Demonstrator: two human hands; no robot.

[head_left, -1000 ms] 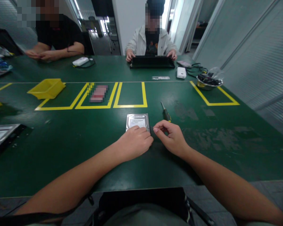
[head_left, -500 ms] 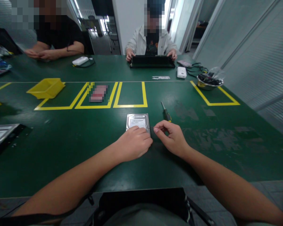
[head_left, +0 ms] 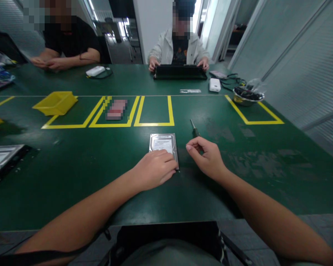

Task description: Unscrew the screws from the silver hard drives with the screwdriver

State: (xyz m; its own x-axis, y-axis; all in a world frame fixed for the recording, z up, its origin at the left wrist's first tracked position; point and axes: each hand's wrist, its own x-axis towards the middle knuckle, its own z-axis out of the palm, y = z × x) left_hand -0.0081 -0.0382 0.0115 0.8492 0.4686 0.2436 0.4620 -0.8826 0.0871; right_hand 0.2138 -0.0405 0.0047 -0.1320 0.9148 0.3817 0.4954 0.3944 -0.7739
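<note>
A silver hard drive (head_left: 163, 140) with a white label lies flat on the green table in front of me. My left hand (head_left: 157, 168) covers its near part, with the fingers bent over toward its right edge. A tiny speck, perhaps a screw (head_left: 179, 170), shows by the drive's near right corner. To the right of the drive, my right hand (head_left: 204, 155) is curled with thumb and forefinger close together; anything between them is too small to make out. Just beyond it lies a screwdriver (head_left: 194, 129), tip pointing away, its handle partly hidden behind the hand.
Yellow tape (head_left: 154, 124) marks squares on the table. A yellow bin (head_left: 55, 103) and a blurred-out pinkish item stand left of centre. A metal bowl (head_left: 248, 98) holds dark parts at right. Another drive-like unit (head_left: 5, 159) lies far left. Two people sit opposite, one holding a black panel (head_left: 180, 72).
My right hand has shifted slightly right, now hiding more of the screwdriver's handle. My left hand has drawn back a little to the left, uncovering the drive's near right corner.
</note>
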